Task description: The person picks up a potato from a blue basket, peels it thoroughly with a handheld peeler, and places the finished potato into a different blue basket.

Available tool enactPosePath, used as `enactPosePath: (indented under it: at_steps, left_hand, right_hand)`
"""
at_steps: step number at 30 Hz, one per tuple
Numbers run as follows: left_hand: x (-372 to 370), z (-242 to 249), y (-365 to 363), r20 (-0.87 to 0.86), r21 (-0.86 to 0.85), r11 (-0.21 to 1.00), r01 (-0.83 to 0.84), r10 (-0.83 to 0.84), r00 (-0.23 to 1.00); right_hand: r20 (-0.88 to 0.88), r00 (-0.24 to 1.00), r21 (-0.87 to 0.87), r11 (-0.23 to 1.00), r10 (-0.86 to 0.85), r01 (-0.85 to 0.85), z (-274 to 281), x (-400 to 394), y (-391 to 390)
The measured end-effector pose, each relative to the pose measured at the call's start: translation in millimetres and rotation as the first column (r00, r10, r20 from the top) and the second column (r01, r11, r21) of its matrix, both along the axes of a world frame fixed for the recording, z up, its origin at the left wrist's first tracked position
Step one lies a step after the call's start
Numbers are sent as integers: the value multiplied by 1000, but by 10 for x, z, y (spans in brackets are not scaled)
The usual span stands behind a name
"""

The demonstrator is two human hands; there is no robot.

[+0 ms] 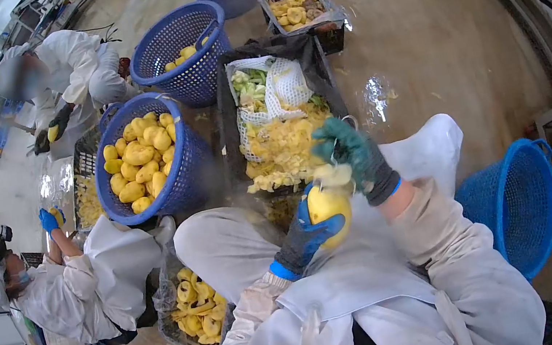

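My left hand point(308, 238), in a dark glove with blue at the fingers and cuff, is closed around a yellow mango point(330, 215) above my lap. Just above the fruit is my right hand point(356, 158), in a green and dark glove, its fingers curled around what looks like a peeler. That tool is mostly hidden; a thin metal loop point(353, 120) shows by the knuckles. A pale strip of peel point(333, 176) lies between the mango's top and my right hand. In front sits a black-lined crate point(226, 118) with yellow peelings point(286, 145) and white foam netting point(286, 85).
A blue basket point(199, 175) of yellow mangoes stands front left, with more blue baskets point(218, 72) behind. An empty blue basket point(528, 202) is at my right. By my left knee is a crate of peeled pieces point(196, 308). Two co-workers point(77, 281) in white sit at left.
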State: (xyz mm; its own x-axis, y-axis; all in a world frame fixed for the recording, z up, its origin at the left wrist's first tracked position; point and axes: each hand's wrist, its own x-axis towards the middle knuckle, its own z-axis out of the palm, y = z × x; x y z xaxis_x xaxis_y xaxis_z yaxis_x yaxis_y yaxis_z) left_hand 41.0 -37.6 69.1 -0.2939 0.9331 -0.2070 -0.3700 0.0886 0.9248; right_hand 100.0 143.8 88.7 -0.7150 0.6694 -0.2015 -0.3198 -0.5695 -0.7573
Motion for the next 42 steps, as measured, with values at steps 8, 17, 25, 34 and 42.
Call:
enactPosePath:
  at_steps: [8, 17, 25, 34, 42]
  left_hand:
    - [34, 10, -103, -68, -46, 992, 120, -123, 990]
    - [3, 29, -37, 174, 30, 999, -21, 16, 985]
    - [64, -34, -103, 57, 34, 999, 2, -4, 998]
    - [-9, 74, -113, 227, 101, 993, -52, 28, 974]
    - [-22, 120, 84, 732, -35, 984, -176, 145, 666]
  right_hand:
    - [273, 946, 114, 970, 178, -215, 137, -24, -448]
    - [-88, 930, -87, 933, -356, 349, -465, 172, 414]
    - [-6, 999, -234, 971, -44, 41, -248, 101, -230]
    - [12, 876, 19, 876, -483, 482, -190, 243, 398]
    - [-36, 990, 83, 987, -136, 139, 41, 113, -427]
